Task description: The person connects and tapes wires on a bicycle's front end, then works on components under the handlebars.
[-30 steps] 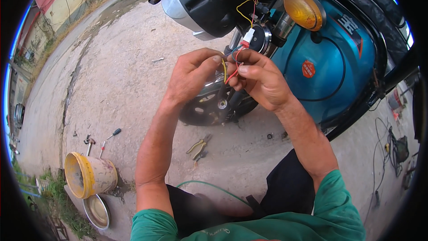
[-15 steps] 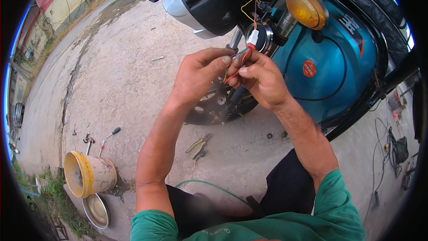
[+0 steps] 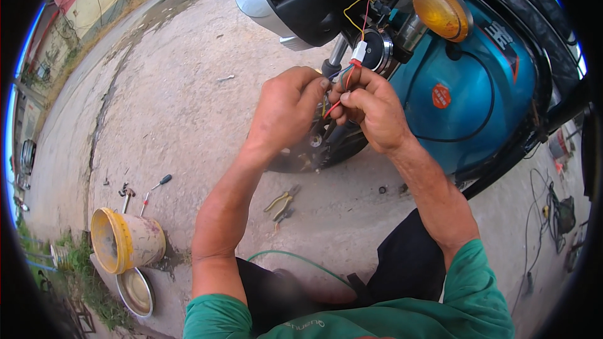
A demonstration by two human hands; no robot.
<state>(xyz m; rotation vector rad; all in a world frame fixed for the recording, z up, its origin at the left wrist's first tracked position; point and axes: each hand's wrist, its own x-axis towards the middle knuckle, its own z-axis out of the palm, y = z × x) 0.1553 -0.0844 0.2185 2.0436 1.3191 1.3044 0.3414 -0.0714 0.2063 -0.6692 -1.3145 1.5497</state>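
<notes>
My left hand (image 3: 286, 110) is closed in a pinch, thumb against forefinger, at a thin blue wire (image 3: 335, 75). Beside it, my right hand (image 3: 380, 113) has its thumb and fingers closed round a bundle of wires, among them a red wire (image 3: 332, 109) whose end sticks out below the fingers. These wires run up into a red and white plug connector (image 3: 358, 54) just above the right fingers. From the connector's top, red and yellow wires (image 3: 366, 12) lead up behind the headlight (image 3: 308, 3) of a motorcycle. Fingertips partly hide the wires.
The motorcycle's blue tank (image 3: 465, 100) and amber turn signal (image 3: 441, 12) stand at right. Pliers (image 3: 282, 204) lie on the concrete below my hands. A yellow-rimmed bucket (image 3: 129, 238), a screwdriver (image 3: 162, 181) and a hammer (image 3: 127, 199) are at left. Black cables (image 3: 545, 213) lie far right.
The motorcycle and connector sit slightly farther right in the picture. Both hands stay at the wires, with the left fingers shifted a little.
</notes>
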